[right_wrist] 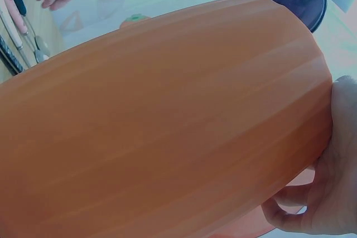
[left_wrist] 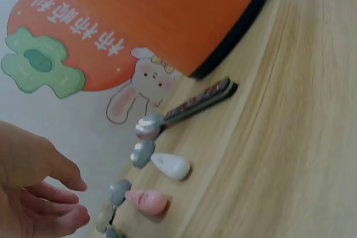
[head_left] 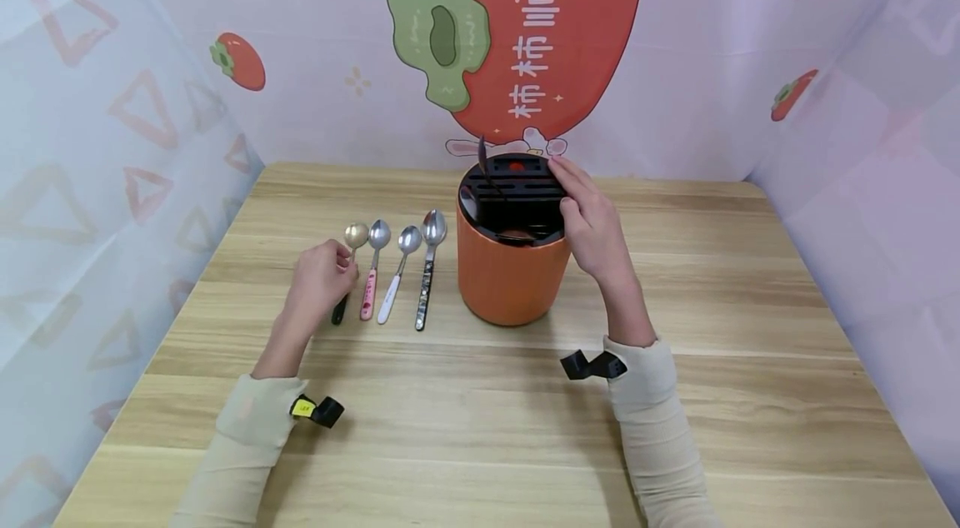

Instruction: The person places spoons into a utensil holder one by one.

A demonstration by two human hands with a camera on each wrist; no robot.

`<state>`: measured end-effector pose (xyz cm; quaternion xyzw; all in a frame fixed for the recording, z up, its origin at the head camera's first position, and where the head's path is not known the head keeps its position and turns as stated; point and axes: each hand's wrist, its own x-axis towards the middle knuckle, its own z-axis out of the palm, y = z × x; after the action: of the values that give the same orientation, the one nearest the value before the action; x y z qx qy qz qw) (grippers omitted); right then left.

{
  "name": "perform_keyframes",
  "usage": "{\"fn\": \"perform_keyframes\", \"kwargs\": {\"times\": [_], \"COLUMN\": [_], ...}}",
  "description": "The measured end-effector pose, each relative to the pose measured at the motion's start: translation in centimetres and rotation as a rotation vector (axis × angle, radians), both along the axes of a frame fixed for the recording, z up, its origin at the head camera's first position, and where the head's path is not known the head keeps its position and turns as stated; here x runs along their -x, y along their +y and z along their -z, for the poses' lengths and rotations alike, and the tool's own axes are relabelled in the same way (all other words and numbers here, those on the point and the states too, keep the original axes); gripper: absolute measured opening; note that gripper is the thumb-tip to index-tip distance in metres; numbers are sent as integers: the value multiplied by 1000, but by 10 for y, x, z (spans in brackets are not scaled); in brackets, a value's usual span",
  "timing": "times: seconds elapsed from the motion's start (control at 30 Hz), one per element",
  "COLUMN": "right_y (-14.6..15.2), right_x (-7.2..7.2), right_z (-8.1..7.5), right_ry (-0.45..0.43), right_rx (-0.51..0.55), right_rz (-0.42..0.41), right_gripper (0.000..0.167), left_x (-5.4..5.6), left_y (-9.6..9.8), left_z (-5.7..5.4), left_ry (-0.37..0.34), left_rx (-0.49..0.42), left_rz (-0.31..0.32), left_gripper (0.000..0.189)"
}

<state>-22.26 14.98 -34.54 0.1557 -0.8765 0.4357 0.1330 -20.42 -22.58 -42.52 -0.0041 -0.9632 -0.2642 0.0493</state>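
An orange utensil holder [head_left: 512, 282] with a black slotted top stands upright on the table. My right hand [head_left: 596, 232] grips its right rim, thumb in front and fingers along the far side. A thin dark utensil [head_left: 482, 155] sticks up from the top. To the left lie four spoons in a row: a black-handled spoon [head_left: 356, 235], a pink-handled spoon [head_left: 368, 295], a white-handled spoon [head_left: 387, 299] and a dark patterned-handled spoon [head_left: 425, 286]. Over the black-handled spoon hovers my left hand [head_left: 322, 274], its fingers loosely bent with nothing between them in the left wrist view [left_wrist: 42, 182].
A light wood-grain table [head_left: 465, 445] carries everything. Behind it hangs a pale backdrop [head_left: 315, 20] with a large persimmon print, and patterned side walls stand left and right. Both wrists wear small black camera mounts.
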Motion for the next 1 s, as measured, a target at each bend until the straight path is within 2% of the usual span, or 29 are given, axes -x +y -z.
{"fn": "perform_keyframes", "kwargs": {"times": [0.1,0.23,0.37,0.8,1.0], "right_y": [0,0,0,0,1], "right_x": [0,0,1,-1,-2], "right_z": [0,1,1,-1,-1], "right_ry": [1,-6,-17,-18,-19], "right_rx": [-4,-3,0,7,4], "right_rz": [-3,-5,-5,-14,-11], "right_gripper": [53,53,53,53,54], "left_x": [3,9,12,14,11], "left_y": [-6,-10,-13,-16,-16], "left_z": [6,13,17,19,20], "left_ry": [-65,-161,-215,-209,-161], "left_rx": [42,98,116,93,49], "left_rz": [2,23,36,32,30], "left_gripper": [29,18,31,37,30]}}
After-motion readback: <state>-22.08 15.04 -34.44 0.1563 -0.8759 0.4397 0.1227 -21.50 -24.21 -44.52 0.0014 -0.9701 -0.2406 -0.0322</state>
